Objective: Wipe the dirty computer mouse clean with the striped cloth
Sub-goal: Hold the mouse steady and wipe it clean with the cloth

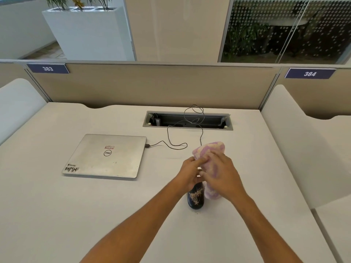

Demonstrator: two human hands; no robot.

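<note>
A black computer mouse [196, 198] lies on the white desk [76, 215], its near end speckled with pale crumbs. My left hand [190, 173] grips the mouse's far end and also touches the cloth. The striped cloth [209, 150], purple and cream, is bunched up over and right of the mouse. My right hand [222, 175] is closed on the cloth, pressing it against the mouse's right side. The front of the mouse is hidden by both hands.
A shut silver laptop [106, 156] lies to the left, with a thin cable [171, 143] looping back to the open cable tray [188, 120] at the rear. A beige partition rises behind the desk, and white side dividers flank it.
</note>
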